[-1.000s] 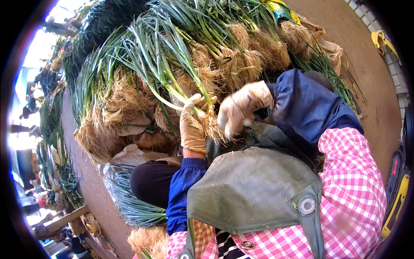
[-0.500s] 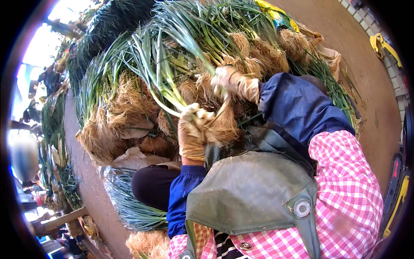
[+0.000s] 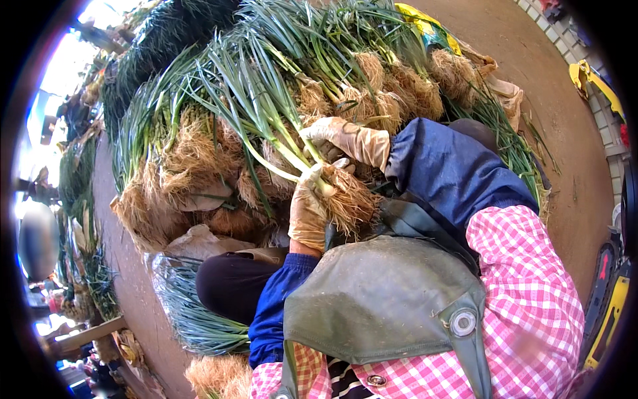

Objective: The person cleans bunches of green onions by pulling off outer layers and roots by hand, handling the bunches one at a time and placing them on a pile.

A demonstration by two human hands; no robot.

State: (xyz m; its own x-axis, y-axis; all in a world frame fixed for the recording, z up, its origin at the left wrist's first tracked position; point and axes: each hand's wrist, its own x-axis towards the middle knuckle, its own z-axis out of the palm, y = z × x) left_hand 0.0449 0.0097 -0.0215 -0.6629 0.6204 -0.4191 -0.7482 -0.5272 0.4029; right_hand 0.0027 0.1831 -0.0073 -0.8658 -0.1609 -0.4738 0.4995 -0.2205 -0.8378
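Observation:
Both my hands wear tan, soiled gloves. My left hand [image 3: 310, 207] is closed round the white lower ends of a few green onions [image 3: 287, 144], just above their shaggy brown roots [image 3: 351, 199]. Their green leaves fan up and away to the far left. My right hand [image 3: 352, 141] is curled against the same stalks a little higher, on their right side; its fingertips are partly hidden. Beyond the hands lies a big heap of green onions [image 3: 189, 149], the roots turned toward me.
A plastic-wrapped bundle of green onions [image 3: 199, 309] lies left of my knee, with a pale root clump [image 3: 222, 376] below it. A yellow bag [image 3: 425, 26] sits behind the heap. Yellow tool-like objects [image 3: 598, 83] stand at the far right. A green apron [image 3: 385, 299] covers my lap.
My right hand has moved left and slightly down, bringing a stalk in against those in my left hand. The left hand has shifted a little right, and the roots now hang to its right.

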